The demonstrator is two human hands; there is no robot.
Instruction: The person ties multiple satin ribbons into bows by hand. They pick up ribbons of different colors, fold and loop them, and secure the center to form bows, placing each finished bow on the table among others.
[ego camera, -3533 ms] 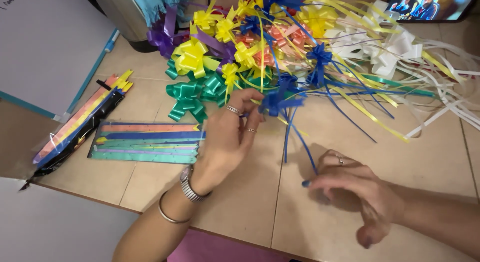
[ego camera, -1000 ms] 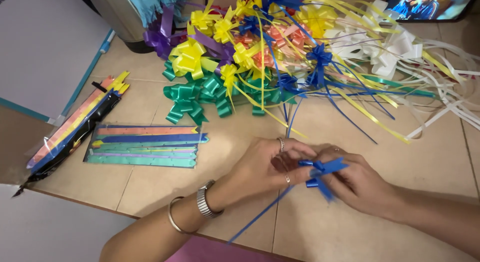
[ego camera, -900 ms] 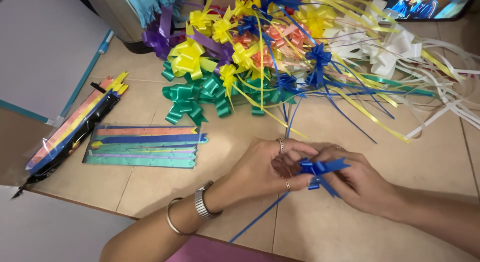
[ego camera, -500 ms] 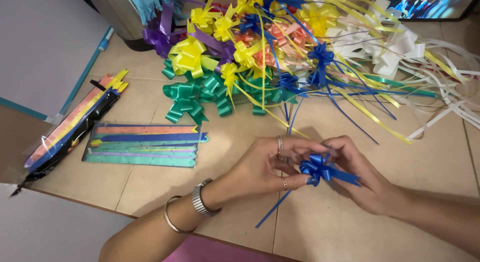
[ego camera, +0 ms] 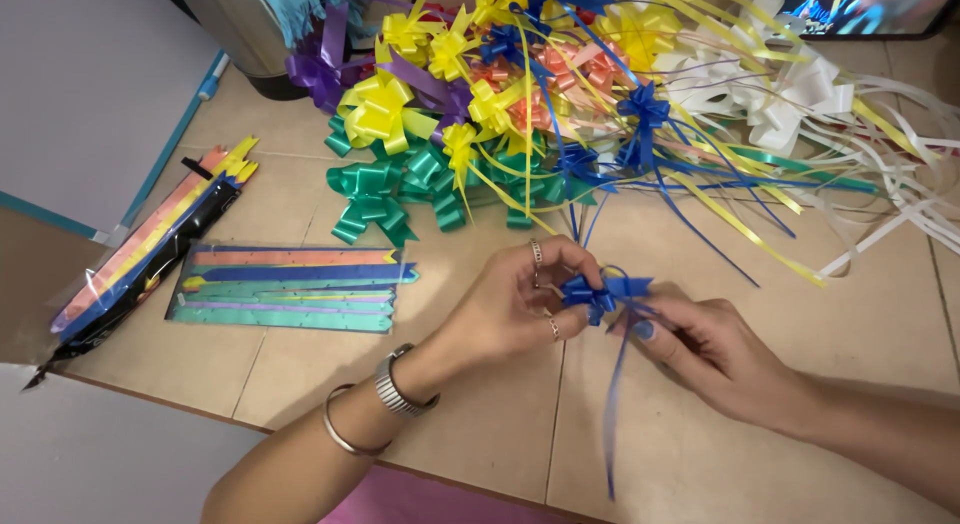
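Pinched between fingertips of left hand (ego camera: 515,304) and right hand (ego camera: 705,344): small blue ribbon bow (ego camera: 592,292), held just above tiled floor (ego camera: 700,454), loops bunched, thin tails dangling toward the camera. Beyond, heap of finished bows (ego camera: 560,104); to the left, flat ribbon strips (ego camera: 290,289).
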